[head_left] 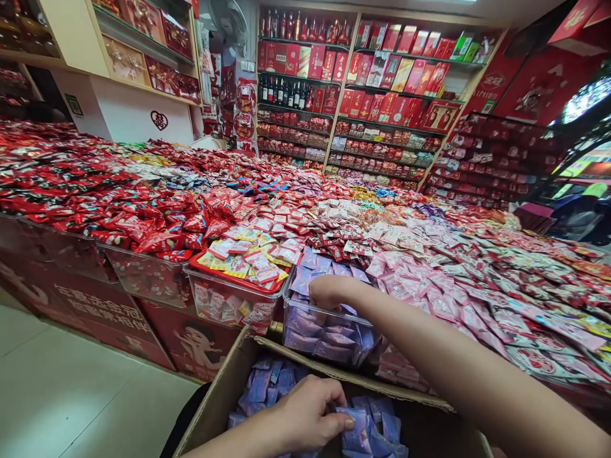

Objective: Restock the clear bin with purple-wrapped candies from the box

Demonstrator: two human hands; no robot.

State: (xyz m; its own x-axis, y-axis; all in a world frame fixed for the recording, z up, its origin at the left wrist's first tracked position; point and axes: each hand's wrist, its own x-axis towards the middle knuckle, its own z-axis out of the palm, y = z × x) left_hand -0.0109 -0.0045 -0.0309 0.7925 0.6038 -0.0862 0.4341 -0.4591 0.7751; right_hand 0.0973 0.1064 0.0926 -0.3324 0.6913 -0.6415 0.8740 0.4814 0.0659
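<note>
Red boxes (316,62) fill the back shelves (350,63). The left hand (312,407) has its grip pinched on a purple packet (354,430) in the cardboard box (217,407). The right hand (330,293) is in a clear bin (353,319) of more purple packets (305,326), fingertips hidden, so I cannot tell its grip

"Where does the view look from?"
"The person's head, just above the box (225,389), whose near end the bottom edge crops."

"Facing which way?"
"Forward and down, over the heap (286,219) to the shelves (342,89) beyond. A strip of floor (71,381) shows at lower left."

"How near?"
"Left hand (310,407) and right hand (329,292) are close; the shelves are well apart, behind."

"Any shared part?"
"It's one view: both hands, box, heap and shelves lie within it together."
</note>
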